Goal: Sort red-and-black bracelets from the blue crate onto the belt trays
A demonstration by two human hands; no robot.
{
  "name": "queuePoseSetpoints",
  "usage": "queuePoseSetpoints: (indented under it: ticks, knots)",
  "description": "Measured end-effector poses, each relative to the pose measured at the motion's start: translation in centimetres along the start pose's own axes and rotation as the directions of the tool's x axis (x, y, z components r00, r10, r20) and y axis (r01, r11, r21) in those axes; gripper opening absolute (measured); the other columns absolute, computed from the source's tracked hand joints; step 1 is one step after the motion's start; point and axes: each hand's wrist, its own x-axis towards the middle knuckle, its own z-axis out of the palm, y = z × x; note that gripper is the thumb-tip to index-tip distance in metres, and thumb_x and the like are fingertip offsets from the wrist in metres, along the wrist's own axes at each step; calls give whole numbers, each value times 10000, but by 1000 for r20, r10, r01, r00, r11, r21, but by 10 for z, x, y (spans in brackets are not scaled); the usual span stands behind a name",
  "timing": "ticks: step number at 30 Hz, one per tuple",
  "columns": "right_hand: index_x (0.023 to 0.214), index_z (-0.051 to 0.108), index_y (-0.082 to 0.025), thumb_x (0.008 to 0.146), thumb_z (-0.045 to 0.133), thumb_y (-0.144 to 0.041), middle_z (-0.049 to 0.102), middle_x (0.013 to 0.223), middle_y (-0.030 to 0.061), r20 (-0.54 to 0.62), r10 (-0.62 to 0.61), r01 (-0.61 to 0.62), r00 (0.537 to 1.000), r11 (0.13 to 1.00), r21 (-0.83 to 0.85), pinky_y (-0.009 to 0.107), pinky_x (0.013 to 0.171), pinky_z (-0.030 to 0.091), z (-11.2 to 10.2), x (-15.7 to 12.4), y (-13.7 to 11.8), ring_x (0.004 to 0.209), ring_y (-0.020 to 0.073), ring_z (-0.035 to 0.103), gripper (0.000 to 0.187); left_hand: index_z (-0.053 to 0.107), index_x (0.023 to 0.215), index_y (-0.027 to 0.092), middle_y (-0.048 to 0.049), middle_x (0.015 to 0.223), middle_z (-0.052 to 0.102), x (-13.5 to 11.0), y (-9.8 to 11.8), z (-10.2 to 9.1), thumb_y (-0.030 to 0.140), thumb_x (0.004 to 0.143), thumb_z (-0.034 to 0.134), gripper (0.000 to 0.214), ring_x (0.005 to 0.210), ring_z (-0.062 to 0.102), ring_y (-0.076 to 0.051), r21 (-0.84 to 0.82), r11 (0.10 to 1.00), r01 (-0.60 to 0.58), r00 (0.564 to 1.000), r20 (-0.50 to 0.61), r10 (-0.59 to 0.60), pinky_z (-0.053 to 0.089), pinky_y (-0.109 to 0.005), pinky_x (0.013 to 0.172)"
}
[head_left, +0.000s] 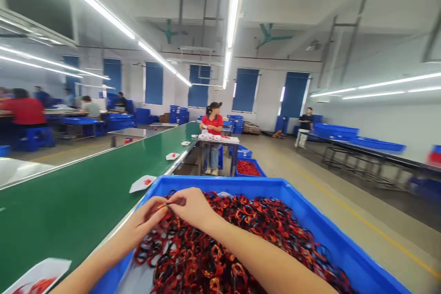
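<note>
Both hands meet over the near-left part of the blue bin [332,227], above the heap of red and black rings [220,257] that fills much of it. The left forearm [99,255] slants up from the lower left, along the edge of the green belt [86,193], and the left hand [146,218] points forward and inward, fingers bent. The right forearm [262,252] crosses above the rings from the lower right, its hand [193,206] arched at the knuckles and turned down toward the left one. Thumb and fingers of each hand are pinched on one small dark piece [167,205], held between the fingertips and largely hidden by them, so its shape cannot be told. A white tray [141,184] sits on the belt, just beyond the left hand
</note>
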Motion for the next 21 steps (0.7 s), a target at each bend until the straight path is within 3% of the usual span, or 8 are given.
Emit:
queuePoseSetpoints:
  ticks: [2,5,10,13,17,19,20,21]
  knots:
    - [820,731,-185,729,687,-279,677,694,7,3,139,-138,990,974,179,252,590,463,0,5,7,622,130,605,138,450,1236,236,-72,1234,585,7,-8,-5,544,822,614,542,1081,605,-218,55,997,-58,997,-49,61,537,-314,895]
    - [766,680,-163,623,789,-398,600,576,-26,92,293,-304,952,860,410,212,450,428,0,7,9,493,95,539,296,463,1270,241,-82,1269,587,13,-15,-8,530,797,647,584,1082,614,-225,125,989,-75,994,-75,85,530,-324,929]
    - [727,618,-141,502,830,-510,602,567,-22,196,313,-369,929,750,548,174,397,423,2,5,3,436,69,525,481,575,1175,205,-92,1182,645,12,-9,-7,576,733,676,586,915,672,-234,221,971,-86,977,-173,126,565,-345,862]
    - [752,613,-135,670,750,-443,606,589,-18,246,289,-379,925,740,556,166,412,433,2,7,3,441,63,534,347,603,1141,198,-87,1150,657,14,-8,-11,597,691,695,609,910,674,-243,237,969,-65,958,-257,128,573,-361,857]
    - [845,617,-142,887,458,-278,625,659,0,275,269,-358,923,861,361,187,460,443,2,2,6,494,75,556,213,598,1102,169,-94,1112,655,13,-4,-10,574,676,714,599,903,662,-233,207,977,-50,918,-375,127,581,-365,820]
    - [893,639,-149,889,434,-279,659,736,31,257,241,-274,936,956,101,233,547,482,3,-5,11,597,112,603,242,587,1084,160,-84,1081,648,10,0,-6,515,699,718,539,896,653,-207,160,984,-77,924,-360,131,577,-345,812]
    - [900,661,-156,866,482,-281,677,790,44,243,175,-158,954,983,-90,265,655,508,4,-9,14,697,135,630,221,583,1060,158,-77,1068,641,10,2,-5,483,697,726,509,869,647,-188,138,987,-83,922,-364,129,575,-332,796]
    - [923,680,-177,821,547,-296,686,863,50,267,130,-54,955,961,-273,311,747,513,6,-13,18,800,173,642,206,580,1034,154,-72,1038,637,9,3,-3,454,686,739,487,857,640,-180,118,990,-74,922,-371,113,574,-318,776]
